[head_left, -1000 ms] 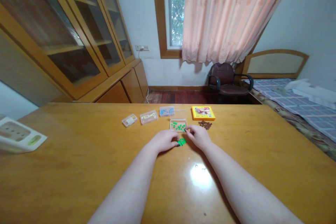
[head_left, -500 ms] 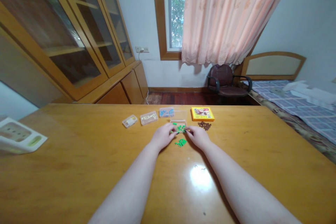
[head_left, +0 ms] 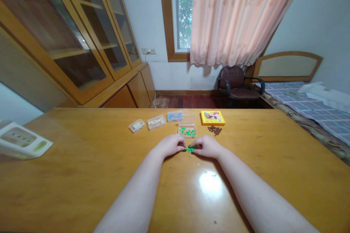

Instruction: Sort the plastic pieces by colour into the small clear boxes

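Observation:
My left hand [head_left: 171,145] and my right hand [head_left: 206,146] meet over a small cluster of green pieces [head_left: 190,149] on the wooden table [head_left: 82,160]. The fingertips of both hands pinch at the green cluster from either side. Just beyond it an open clear box [head_left: 187,131] holds several more green pieces. Most of the cluster is hidden by my fingers.
Behind the open box lie three small clear boxes [head_left: 156,122], a yellow box [head_left: 212,117] and a little pile of brown pieces [head_left: 214,130]. A white object [head_left: 23,145] lies at the table's left edge. A chair [head_left: 237,83] and a bed stand beyond the table.
Both hands drew back from the open box toward me and closed in on the green cluster on the table, which they now pinch from both sides.

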### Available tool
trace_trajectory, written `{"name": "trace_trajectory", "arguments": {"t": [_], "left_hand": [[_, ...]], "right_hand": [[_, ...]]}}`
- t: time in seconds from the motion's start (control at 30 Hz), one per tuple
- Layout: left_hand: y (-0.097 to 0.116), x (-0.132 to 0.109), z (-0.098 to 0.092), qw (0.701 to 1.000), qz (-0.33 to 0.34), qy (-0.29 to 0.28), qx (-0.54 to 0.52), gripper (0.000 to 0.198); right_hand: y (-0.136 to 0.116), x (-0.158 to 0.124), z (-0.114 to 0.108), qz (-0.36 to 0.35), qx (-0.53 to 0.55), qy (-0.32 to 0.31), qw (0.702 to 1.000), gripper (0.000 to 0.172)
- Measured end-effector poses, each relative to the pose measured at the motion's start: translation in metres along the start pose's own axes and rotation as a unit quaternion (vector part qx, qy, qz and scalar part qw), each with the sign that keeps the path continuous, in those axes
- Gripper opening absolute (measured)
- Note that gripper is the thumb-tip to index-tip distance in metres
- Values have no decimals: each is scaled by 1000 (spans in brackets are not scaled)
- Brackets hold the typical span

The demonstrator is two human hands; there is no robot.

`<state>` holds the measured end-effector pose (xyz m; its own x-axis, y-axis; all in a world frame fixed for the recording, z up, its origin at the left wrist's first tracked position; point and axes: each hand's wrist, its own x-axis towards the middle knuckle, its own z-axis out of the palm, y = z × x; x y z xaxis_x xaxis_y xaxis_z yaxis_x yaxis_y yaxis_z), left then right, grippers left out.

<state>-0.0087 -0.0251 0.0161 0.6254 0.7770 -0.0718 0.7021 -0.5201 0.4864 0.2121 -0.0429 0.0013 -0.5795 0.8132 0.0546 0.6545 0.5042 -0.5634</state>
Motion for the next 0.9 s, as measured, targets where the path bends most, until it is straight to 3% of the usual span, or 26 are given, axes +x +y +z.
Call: {"name": "trace_trajectory", "arguments": {"t": [0.37, 0.47, 0.6, 0.77, 0.9], "left_hand": [[-2, 4, 4, 998, -6, 57, -27, 10], [1, 7, 4, 991, -5, 130, -43, 12], [4, 9, 3, 973, -63, 220, -21, 20], [3, 6, 2, 983, -42, 179, 16, 21], [5, 3, 2, 994, 25, 101, 28, 17]], "right_hand": [[-2, 0, 2, 22, 6, 27, 999, 16], [-2, 1, 2, 20, 8, 33, 999, 15], [-2, 1, 3, 21, 7, 43, 999, 14], [0, 2, 5, 22, 20, 69, 997, 16], [6, 4, 5, 73, 13, 195, 978, 23]]}}
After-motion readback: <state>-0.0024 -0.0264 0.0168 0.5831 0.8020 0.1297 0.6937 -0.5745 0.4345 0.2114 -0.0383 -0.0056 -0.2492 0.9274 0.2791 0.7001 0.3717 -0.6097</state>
